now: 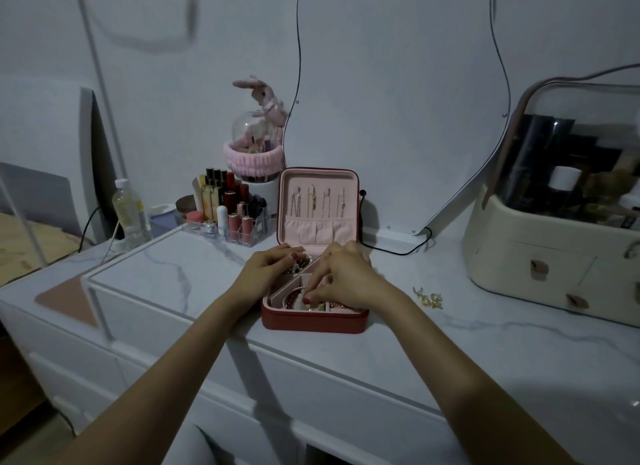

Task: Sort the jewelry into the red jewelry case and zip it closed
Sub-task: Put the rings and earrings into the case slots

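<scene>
The red jewelry case (313, 320) stands open near the dresser's front edge. The right hand (341, 277) pinches a bracelet (294, 296) in its near compartment; the left hand (268, 267) rests relaxed on beads at the far-left. Gold earrings (429, 298) lying to the right risk being forgotten before zipping.

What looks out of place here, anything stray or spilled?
A few gold earrings lie loose on the tabletop, right of the open red jewelry case, outside it. Nothing spilled or damaged.

Dim room: white marble-topped dresser (180, 277) against pale wall (173, 83).
</scene>
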